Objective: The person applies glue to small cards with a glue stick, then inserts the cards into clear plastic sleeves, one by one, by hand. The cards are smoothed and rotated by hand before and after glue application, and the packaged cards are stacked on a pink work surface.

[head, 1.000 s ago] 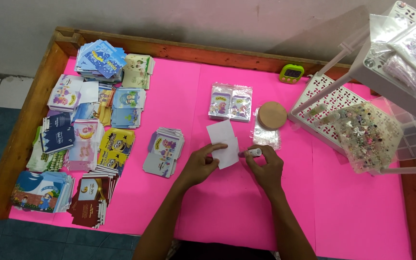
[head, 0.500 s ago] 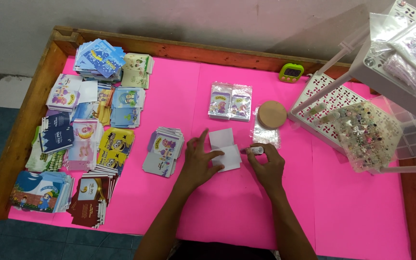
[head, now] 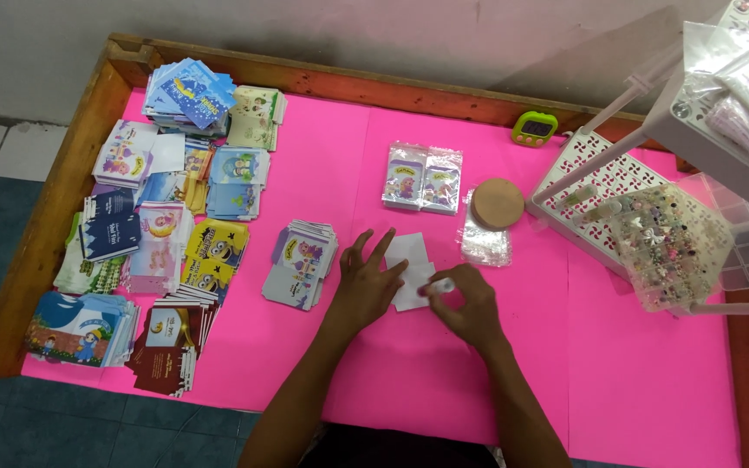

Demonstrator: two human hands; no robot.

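Observation:
A small white card (head: 408,260) lies flat on the pink table surface (head: 340,182). My left hand (head: 366,282) rests on the card's left side with fingers spread, pressing it down. My right hand (head: 465,299) is closed around a small white stick-like object (head: 440,285) whose tip touches the card's right edge. A stack of purple picture cards (head: 299,263) sits just left of my left hand.
Many stacks of colourful cards (head: 158,217) fill the left side. Two packaged cards (head: 422,178), a round wooden disc (head: 497,203), clear sleeves (head: 485,243), a green timer (head: 535,129) and a white rack with a bead bag (head: 665,234) stand to the right. A wooden rim (head: 45,234) borders the table.
The white card was held up between both hands; it now lies flat on the table. My left hand has spread over it and my right hand has moved onto its edge.

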